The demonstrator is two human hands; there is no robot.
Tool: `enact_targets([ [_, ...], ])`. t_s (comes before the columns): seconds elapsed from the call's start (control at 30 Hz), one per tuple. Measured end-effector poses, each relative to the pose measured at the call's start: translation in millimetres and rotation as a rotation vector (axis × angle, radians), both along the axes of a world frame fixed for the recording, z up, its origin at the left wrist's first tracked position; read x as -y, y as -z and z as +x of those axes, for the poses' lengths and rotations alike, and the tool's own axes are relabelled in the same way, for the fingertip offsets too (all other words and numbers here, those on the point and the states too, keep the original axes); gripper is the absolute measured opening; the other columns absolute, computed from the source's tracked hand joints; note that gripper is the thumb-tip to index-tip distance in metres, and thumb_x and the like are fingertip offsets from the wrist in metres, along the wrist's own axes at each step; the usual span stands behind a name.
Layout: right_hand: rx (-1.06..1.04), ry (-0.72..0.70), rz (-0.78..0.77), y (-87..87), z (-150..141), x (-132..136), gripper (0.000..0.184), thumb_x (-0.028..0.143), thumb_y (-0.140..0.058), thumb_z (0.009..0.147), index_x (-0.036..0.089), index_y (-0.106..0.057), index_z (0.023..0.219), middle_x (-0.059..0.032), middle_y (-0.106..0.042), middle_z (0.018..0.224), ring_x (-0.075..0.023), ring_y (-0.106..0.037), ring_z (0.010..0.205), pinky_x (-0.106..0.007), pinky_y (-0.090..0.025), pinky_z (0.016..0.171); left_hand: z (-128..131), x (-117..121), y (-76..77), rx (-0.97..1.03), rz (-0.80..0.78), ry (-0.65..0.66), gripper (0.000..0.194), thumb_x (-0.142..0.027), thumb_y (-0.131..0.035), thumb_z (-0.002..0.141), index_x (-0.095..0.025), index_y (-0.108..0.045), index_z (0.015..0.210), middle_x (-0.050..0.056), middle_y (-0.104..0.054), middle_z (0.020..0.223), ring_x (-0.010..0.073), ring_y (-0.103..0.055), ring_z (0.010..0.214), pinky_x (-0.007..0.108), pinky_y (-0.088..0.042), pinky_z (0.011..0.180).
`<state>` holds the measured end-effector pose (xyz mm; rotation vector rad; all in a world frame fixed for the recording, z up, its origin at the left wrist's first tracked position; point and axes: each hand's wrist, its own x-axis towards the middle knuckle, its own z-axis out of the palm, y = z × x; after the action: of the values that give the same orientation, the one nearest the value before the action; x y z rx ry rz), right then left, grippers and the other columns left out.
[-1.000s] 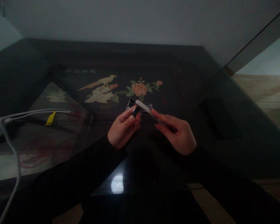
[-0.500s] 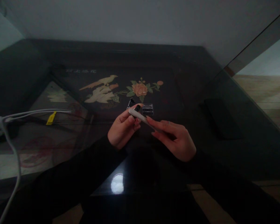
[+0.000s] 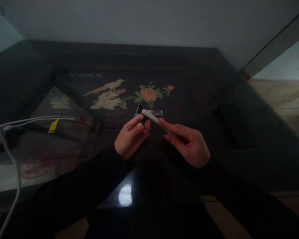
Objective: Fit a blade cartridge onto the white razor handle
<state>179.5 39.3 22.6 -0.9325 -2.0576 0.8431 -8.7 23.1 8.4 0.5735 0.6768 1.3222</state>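
Observation:
My left hand (image 3: 129, 137) is closed around a small black object (image 3: 145, 118), whose kind I cannot make out. Between the fingers and thumb of my right hand (image 3: 189, 142) is a thin pale strip (image 3: 153, 118) with a rounded far end. That end lies across the top of the black object. Just past my left fingertips is a dark piece with a shiny edge (image 3: 140, 107), partly hidden. A small clear case (image 3: 158, 113) rests on the table behind the strip, which covers part of it.
The dark glossy table (image 3: 164, 186) bears a bird-and-flower picture (image 3: 149, 95). A flat black object (image 3: 235, 126) lies at the right. White cables (image 3: 40, 118) with a yellow tag (image 3: 53, 126) run in from the left. A wall stands behind the table.
The pale strip's far end has moved up and slightly right, from beside the black object to across its top. My right hand has shifted slightly with it; my left hand stays nearly still.

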Motion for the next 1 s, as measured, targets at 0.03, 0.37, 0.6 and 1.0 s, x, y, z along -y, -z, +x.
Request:
enact_targets([
  [0.03, 0.005, 0.014, -0.008, 0.7, 0.2, -0.7, 0.041, 0.017, -0.057, 0.087, 0.025, -0.060, 0.128, -0.0041, -0.073, 0.099, -0.0147, -0.062, 0.072, -0.028, -0.052, 0.067, 0.2, 0.0, 0.3, 0.004, 0.004, -0.005, 0.049, -0.034, -0.087, 0.056, -0.018, -0.069, 0.099, -0.004, -0.055, 0.073, 0.0050, -0.049, 0.061, 0.015, -0.044, 0.057],
  [0.37, -0.011, 0.019, -0.027, 1.4, -0.3, -2.0, 0.041, 0.018, -0.057, 0.087, 0.022, -0.060, 0.128, -0.0051, -0.073, 0.100, -0.0142, -0.062, 0.071, -0.028, -0.052, 0.067, 0.8, 0.1, 0.5, 0.009, 0.022, -0.019, 0.045, -0.034, -0.087, 0.057, -0.017, -0.070, 0.095, -0.003, -0.055, 0.071, 0.0054, -0.048, 0.060, 0.015, -0.043, 0.055],
  [0.6, -0.024, -0.064, 0.007, -2.5, -2.2, 2.5, 0.042, 0.014, -0.057, 0.087, 0.024, -0.060, 0.127, -0.0015, -0.071, 0.083, -0.0122, -0.057, 0.063, -0.026, -0.051, 0.064, -0.6, -2.3, 3.7, 0.028, 0.033, 0.012, 0.052, -0.034, -0.086, 0.059, -0.020, -0.069, 0.106, -0.005, -0.056, 0.070, 0.0040, -0.050, 0.060, 0.014, -0.045, 0.058],
  [1.0, -0.033, -0.071, 0.028, -3.1, -2.0, 3.1, 0.041, 0.012, -0.058, 0.086, 0.022, -0.061, 0.125, -0.0016, -0.072, 0.086, -0.0115, -0.057, 0.065, -0.024, -0.049, 0.064, 0.4, -1.9, 1.8, 0.022, 0.006, 0.008, 0.050, -0.034, -0.087, 0.057, -0.020, -0.070, 0.102, -0.005, -0.056, 0.067, 0.0049, -0.049, 0.059, 0.014, -0.045, 0.057],
])
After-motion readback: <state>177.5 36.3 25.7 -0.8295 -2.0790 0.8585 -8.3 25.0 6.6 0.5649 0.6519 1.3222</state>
